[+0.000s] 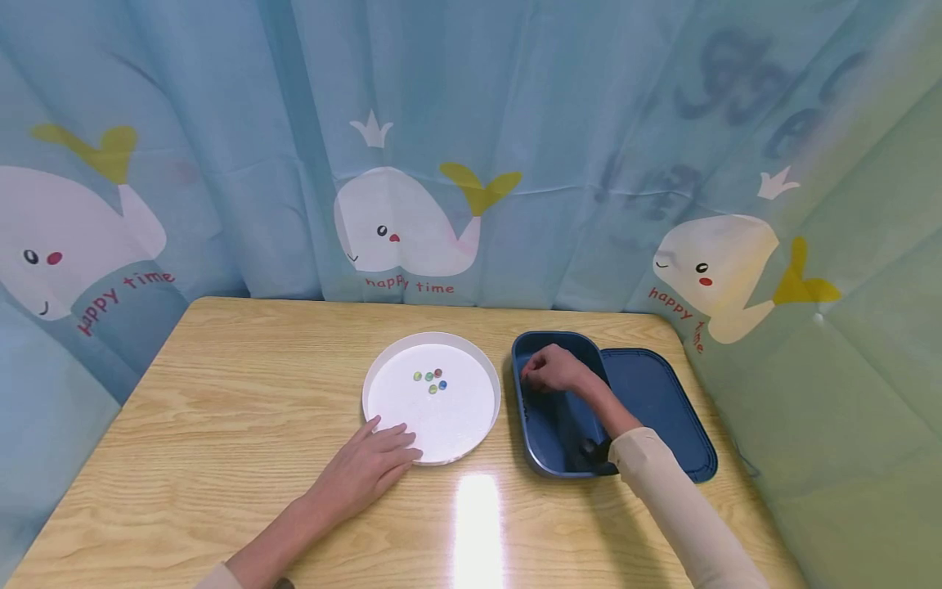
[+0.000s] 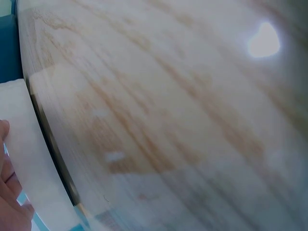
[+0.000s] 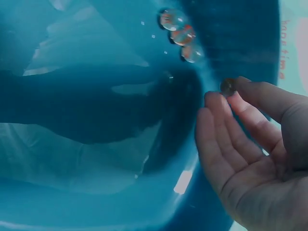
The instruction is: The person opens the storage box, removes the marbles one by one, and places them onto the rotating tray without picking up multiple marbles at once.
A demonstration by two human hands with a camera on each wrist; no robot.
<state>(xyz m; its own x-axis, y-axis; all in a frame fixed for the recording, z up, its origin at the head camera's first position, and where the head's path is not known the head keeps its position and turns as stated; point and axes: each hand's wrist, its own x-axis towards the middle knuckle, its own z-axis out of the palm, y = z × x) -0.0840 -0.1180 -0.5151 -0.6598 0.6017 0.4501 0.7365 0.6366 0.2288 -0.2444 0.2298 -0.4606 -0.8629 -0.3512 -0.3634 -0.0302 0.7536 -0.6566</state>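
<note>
My right hand (image 1: 553,368) reaches into a dark blue rectangular box (image 1: 545,458). In the right wrist view its thumb and index finger pinch a small glass marble (image 3: 228,86). Three more clear marbles with orange swirls (image 3: 182,35) lie in a row along the box's wall. To the left of the box stands a round white tray (image 1: 471,425) with a low rim. Several coloured marbles (image 1: 432,389) sit together inside the tray. My left hand (image 1: 361,466) rests at the tray's near left rim, its fingers extended over the edge.
A dark blue lid (image 1: 648,393) lies flat to the right of the box. Everything stands on a wood-grain table (image 1: 243,409). Blue curtains (image 1: 574,229) printed with whales hang behind the table and along its sides.
</note>
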